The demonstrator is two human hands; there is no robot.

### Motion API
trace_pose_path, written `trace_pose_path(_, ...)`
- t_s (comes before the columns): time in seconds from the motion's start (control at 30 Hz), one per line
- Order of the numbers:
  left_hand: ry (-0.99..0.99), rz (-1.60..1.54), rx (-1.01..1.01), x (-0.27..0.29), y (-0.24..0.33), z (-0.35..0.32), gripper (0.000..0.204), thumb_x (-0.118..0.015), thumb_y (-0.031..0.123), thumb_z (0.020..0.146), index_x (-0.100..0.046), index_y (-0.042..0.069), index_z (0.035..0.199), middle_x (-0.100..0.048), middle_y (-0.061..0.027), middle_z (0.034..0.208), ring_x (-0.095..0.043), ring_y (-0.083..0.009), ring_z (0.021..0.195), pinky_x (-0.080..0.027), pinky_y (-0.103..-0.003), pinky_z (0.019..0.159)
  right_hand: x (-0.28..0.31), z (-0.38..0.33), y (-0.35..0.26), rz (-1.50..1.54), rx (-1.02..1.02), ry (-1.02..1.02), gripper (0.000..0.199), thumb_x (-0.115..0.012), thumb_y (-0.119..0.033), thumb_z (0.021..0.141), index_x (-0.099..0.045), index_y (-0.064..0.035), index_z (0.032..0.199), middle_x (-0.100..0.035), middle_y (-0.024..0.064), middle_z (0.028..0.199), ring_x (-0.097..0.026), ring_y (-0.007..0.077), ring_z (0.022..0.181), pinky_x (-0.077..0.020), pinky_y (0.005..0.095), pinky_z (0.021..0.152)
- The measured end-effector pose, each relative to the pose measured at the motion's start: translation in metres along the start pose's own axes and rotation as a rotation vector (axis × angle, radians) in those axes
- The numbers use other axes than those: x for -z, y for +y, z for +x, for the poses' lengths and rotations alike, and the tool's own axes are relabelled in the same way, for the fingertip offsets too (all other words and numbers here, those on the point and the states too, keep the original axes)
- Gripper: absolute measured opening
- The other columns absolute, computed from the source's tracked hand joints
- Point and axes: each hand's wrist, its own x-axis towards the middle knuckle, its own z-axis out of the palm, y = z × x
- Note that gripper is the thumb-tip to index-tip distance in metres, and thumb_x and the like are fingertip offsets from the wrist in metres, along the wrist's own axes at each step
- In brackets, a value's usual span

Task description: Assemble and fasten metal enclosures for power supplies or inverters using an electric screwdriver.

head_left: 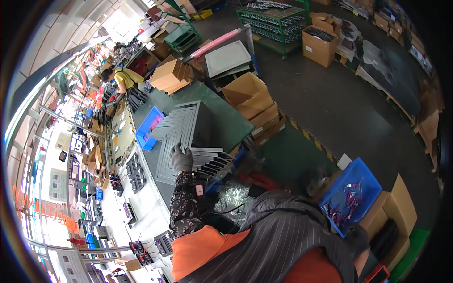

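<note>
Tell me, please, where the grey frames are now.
In the head view, the grey frames lie left of centre on the green table, by the left hand, right of a blue bin.

Factory assy. wkshp, w/ long white workbench (150, 203), coiled orange hose (71, 223), green parts rack (278, 12) & cardbd. boxes (317, 50).

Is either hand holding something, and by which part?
The left hand is at the stacked grey pieces, the right hand by the blue bin's corner; whether either grips cannot be told.
</note>
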Motion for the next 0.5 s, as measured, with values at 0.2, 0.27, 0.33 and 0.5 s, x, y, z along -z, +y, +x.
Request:
trace_pose_path(0.2,-0.009,0.180,0.197,-0.037,-0.028,0.015,0.060,-0.045,0.047,0.086,-0.039,0.013,0.135,-0.036,-0.0125,0.141,-0.025,-0.0313,0.134,-0.019,-0.049,0.108,0.020,0.082,-0.058,-0.124,0.131,-0.017,0.019,-0.061,-0.013,0.076,-0.060,-0.0079,0.094,-0.062,0.0141,0.083,-0.063,0.0308,0.079,-0.0482,0.0382,0.068)
trace_pose_path(0.27,0.092,0.167,0.164,-0.042,-0.017,0.005,0.058,-0.041,0.045,0.087,-0.040,0.010,0.133,-0.037,-0.0153,0.140,-0.026,-0.0327,0.133,-0.015,-0.047,0.109,0.015,0.112,-0.074,-0.200,0.304,-0.064,0.022,-0.061,-0.015,0.076,-0.059,-0.0081,0.097,-0.061,0.0162,0.088,-0.062,0.0347,0.081,-0.0477,0.0422,0.068)
trace_pose_path(0.33,0.060,0.100,0.168,-0.021,-0.014,0.005,0.058,-0.042,0.044,0.086,-0.041,0.009,0.132,-0.037,-0.0163,0.140,-0.026,-0.0331,0.133,-0.014,-0.048,0.110,0.015,0.154,-0.114,-0.245,0.333,-0.202,0.023,-0.062,-0.014,0.076,-0.059,-0.0067,0.097,-0.061,0.0165,0.089,-0.062,0.0346,0.082,-0.0477,0.0415,0.069)
trace_pose_path(0.5,0.114,0.015,0.169,-0.029,-0.025,0.020,0.057,-0.048,0.044,0.083,-0.045,0.012,0.130,-0.037,-0.0171,0.140,-0.026,-0.0332,0.133,-0.013,-0.047,0.111,-0.005,0.203,-0.187,-0.323,0.503,-0.425,0.024,-0.062,-0.013,0.076,-0.058,-0.0030,0.098,-0.062,0.0177,0.090,-0.062,0.0337,0.081,-0.0480,0.0389,0.069)
